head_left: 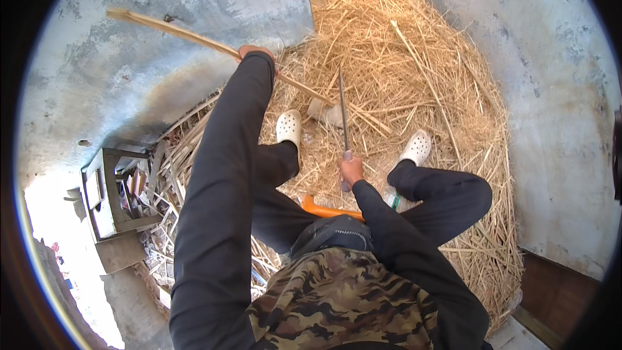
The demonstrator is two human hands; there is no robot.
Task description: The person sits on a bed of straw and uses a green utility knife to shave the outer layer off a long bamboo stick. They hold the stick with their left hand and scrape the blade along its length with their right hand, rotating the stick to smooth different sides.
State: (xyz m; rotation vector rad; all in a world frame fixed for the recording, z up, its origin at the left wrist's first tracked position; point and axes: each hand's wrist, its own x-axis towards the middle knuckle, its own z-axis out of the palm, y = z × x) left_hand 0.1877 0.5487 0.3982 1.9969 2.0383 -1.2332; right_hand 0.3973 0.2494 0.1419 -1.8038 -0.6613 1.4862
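Note:
My left hand (254,51) is raised at arm's length and grips a long pale bamboo strip (168,28) that runs from the upper left down to the middle. Its lower end meets the thin blade of a long knife (343,107). My right hand (350,170) holds that knife by its handle, blade pointing away from me, between my knees. I sit with both feet in white clogs (289,126) (416,147) on the straw.
A big heap of straw and thin shavings (414,71) covers the ground ahead. An orange handle (324,210) lies under my right forearm. Grey concrete walls (162,78) stand left and right. A small wooden stool or box (107,191) and cut strips lie at the left.

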